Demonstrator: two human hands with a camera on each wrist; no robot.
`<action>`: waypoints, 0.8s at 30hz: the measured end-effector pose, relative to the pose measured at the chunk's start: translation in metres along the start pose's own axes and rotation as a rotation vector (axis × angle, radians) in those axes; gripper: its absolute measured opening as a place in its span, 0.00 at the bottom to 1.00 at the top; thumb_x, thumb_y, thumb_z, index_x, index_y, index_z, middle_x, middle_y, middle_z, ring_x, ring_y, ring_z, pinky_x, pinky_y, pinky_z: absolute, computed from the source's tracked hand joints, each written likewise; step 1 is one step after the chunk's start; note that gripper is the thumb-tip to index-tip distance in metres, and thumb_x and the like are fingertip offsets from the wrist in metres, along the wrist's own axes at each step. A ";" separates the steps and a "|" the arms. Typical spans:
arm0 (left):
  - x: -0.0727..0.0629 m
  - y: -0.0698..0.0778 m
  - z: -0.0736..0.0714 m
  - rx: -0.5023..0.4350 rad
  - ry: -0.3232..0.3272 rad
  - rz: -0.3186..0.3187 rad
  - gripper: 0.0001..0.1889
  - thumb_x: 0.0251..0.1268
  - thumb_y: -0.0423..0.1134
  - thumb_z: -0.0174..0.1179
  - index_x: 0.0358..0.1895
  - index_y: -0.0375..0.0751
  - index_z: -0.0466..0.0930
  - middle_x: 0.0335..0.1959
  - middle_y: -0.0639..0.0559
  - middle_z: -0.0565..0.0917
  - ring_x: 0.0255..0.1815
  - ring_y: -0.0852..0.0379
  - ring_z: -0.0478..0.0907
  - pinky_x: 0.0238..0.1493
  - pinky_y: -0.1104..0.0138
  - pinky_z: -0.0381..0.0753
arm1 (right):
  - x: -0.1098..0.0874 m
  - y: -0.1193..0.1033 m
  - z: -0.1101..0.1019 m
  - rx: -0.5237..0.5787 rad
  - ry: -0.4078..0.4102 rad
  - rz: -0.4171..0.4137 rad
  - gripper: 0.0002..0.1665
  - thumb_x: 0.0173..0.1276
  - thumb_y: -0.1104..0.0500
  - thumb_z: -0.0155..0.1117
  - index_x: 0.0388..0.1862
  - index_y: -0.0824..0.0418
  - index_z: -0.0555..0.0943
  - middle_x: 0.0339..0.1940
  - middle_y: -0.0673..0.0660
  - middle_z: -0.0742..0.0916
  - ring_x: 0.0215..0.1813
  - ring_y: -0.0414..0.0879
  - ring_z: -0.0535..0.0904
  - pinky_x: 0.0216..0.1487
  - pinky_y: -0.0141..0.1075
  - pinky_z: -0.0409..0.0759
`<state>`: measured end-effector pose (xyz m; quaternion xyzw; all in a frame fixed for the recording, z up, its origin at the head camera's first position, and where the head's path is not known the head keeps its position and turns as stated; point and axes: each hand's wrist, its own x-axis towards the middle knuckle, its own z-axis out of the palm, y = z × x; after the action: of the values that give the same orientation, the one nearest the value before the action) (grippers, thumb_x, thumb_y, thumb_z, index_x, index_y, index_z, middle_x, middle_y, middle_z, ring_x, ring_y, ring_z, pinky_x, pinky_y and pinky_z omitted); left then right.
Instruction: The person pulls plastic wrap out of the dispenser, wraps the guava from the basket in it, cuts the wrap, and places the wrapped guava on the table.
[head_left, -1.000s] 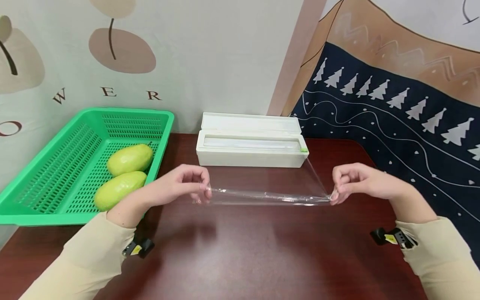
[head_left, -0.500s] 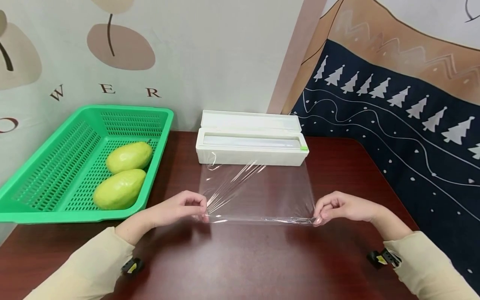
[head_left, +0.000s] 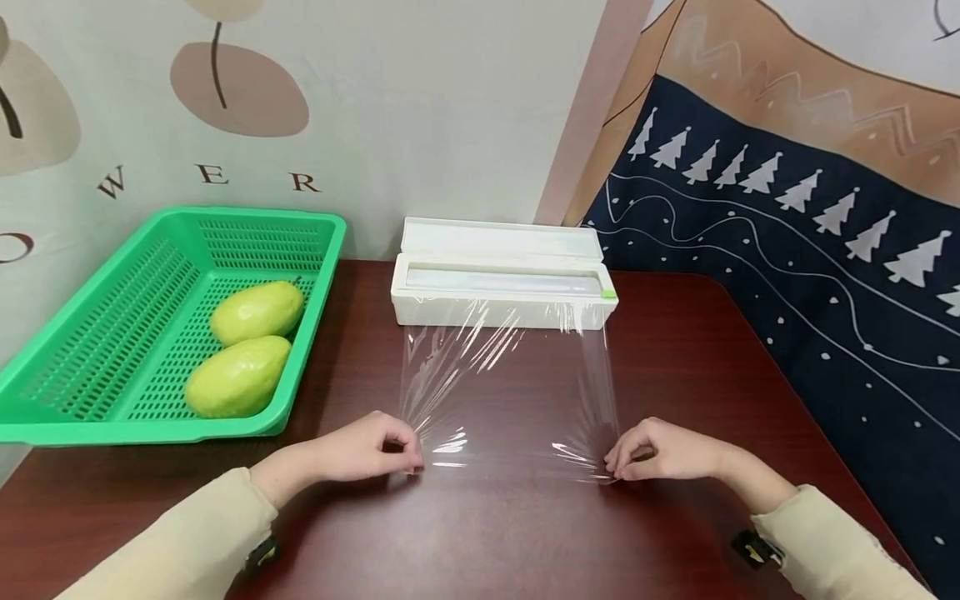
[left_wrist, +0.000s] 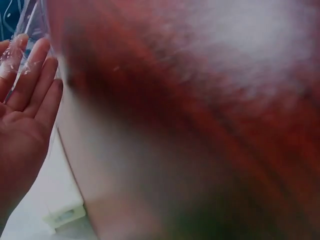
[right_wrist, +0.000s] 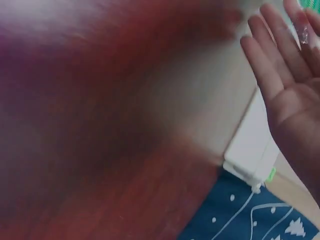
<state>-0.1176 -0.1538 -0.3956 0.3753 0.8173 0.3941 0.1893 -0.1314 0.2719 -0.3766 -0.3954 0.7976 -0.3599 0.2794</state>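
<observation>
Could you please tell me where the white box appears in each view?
Head: the white box is just above centre.
Left wrist: lower left, partly behind the left hand.
Right wrist: right side, partly behind the right hand.
Shared landmark: the navy cloth, at right, top-left corner and bottom respectively.

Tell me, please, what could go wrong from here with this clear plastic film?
The thin, clear plastic film has slanting creases near the left hand, so it may wrinkle further or cling to itself. Its far end runs to the white, rectangular box, so a strong pull might drag the box.
</observation>
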 end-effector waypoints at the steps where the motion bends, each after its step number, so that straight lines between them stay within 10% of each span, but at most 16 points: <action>1: -0.001 -0.001 0.002 0.034 0.011 0.023 0.10 0.61 0.37 0.59 0.21 0.47 0.80 0.27 0.60 0.84 0.33 0.71 0.76 0.42 0.73 0.76 | 0.001 0.000 0.003 -0.066 0.032 -0.010 0.08 0.64 0.64 0.60 0.27 0.60 0.85 0.36 0.55 0.88 0.45 0.34 0.81 0.45 0.28 0.80; 8: -0.003 -0.007 0.011 0.166 0.080 0.100 0.07 0.48 0.33 0.67 0.21 0.52 0.81 0.32 0.62 0.84 0.39 0.67 0.77 0.46 0.71 0.76 | 0.009 -0.004 0.025 -0.481 0.215 -0.167 0.12 0.49 0.67 0.70 0.17 0.51 0.78 0.23 0.39 0.80 0.33 0.31 0.72 0.37 0.22 0.72; 15: -0.005 -0.004 0.015 0.217 0.097 0.108 0.11 0.44 0.31 0.68 0.27 0.53 0.79 0.32 0.67 0.80 0.39 0.69 0.74 0.46 0.68 0.73 | 0.005 -0.004 0.033 -0.545 0.236 -0.112 0.15 0.45 0.66 0.73 0.25 0.50 0.78 0.31 0.40 0.77 0.37 0.33 0.72 0.38 0.27 0.75; 24: -0.006 0.003 0.007 -0.077 0.304 -0.062 0.07 0.54 0.33 0.65 0.38 0.42 0.81 0.37 0.53 0.84 0.44 0.61 0.79 0.55 0.63 0.76 | 0.000 -0.007 0.032 -0.598 0.243 -0.025 0.15 0.46 0.60 0.74 0.30 0.48 0.79 0.36 0.40 0.76 0.39 0.33 0.73 0.39 0.28 0.76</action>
<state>-0.1078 -0.1531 -0.3974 0.2782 0.8321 0.4713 0.0898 -0.1048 0.2576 -0.3895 -0.4239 0.8905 -0.1578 0.0492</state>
